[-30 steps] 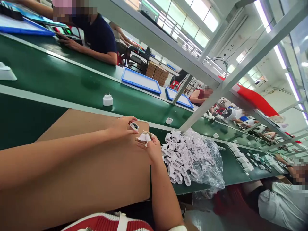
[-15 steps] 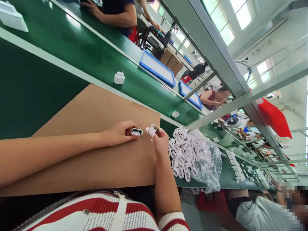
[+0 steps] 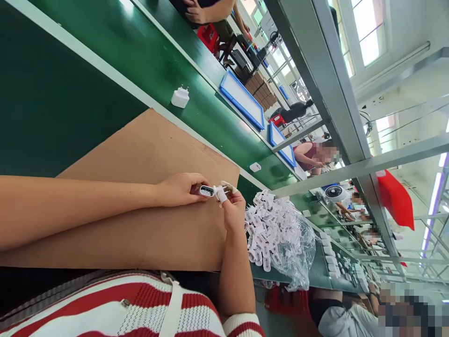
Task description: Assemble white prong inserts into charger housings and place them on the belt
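Note:
My left hand (image 3: 180, 188) lies over the cardboard sheet (image 3: 168, 238), closed round a white charger housing (image 3: 206, 190). The housing's open end faces right and shows a dark inside. Opposite it, my right hand (image 3: 234, 210) pinches a small white plug piece (image 3: 217, 191) with thin metal pins. White coverings show on the right fingertips and partly blend with the piece. The two parts meet or nearly touch; whether one has entered the other I cannot tell. Just right of my right hand lies a heap of white plastic housings (image 3: 261, 224).
Clear plastic bag (image 3: 301, 248) spreads beside the heap. Beyond the cardboard runs a green conveyor belt (image 3: 140, 61) carrying a white charger (image 3: 180, 97) and a smaller white piece (image 3: 255, 166). Blue-rimmed trays (image 3: 242, 98) line its far side. A metal frame (image 3: 336, 98) slants overhead; co-workers sit around.
My hands have come together, bringing the plug piece up to the housing's open end. The camera view has turned somewhat, shifting the surroundings.

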`<state>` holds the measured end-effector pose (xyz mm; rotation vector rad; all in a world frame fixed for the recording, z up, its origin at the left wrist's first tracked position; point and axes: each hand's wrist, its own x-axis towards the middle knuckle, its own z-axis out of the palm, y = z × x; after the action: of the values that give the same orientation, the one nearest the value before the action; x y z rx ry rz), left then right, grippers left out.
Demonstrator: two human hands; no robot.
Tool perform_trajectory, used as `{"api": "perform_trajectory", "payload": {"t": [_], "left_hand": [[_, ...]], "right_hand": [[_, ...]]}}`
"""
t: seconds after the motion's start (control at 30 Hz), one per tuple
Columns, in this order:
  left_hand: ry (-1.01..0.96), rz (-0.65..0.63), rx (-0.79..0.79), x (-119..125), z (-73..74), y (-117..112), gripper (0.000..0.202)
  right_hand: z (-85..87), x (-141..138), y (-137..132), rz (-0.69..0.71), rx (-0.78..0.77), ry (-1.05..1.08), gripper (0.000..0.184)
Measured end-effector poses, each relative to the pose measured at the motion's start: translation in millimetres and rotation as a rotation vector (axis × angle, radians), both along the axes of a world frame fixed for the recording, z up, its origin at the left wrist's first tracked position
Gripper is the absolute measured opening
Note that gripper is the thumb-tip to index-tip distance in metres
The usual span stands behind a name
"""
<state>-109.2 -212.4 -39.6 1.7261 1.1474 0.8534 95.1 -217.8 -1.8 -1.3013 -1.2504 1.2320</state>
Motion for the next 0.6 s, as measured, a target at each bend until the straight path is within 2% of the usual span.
{"api": "perform_trajectory", "payload": {"t": [0.07, 0.17, 0.33, 0.6], "left_hand": [[-0.009, -0.030, -0.013, -1.1, -0.7, 1.7, 0.058], [-0.008, -0.081, -0.034, -2.8, -1.9, 3.3, 0.057], [0.005, -0.064, -0.015, -3.2, -3.0, 3.1, 0.057], [-0.011, -0.127, -0.035, -5.3, -1.4, 6.0, 0.054]], "right_hand": [[-1.3, -1.7, -0.3, -0.006, 0.030, -0.039, 0.048], [-5.4, -4.6, -1.4, -0.017, 0.129, -0.145, 0.041], [-10.6, -7.2, -4.2, 0.019, 0.306, -0.256, 0.030], [-13.2, -0.4, -3.8, 0.070, 0.377, -0.403, 0.028]]}}
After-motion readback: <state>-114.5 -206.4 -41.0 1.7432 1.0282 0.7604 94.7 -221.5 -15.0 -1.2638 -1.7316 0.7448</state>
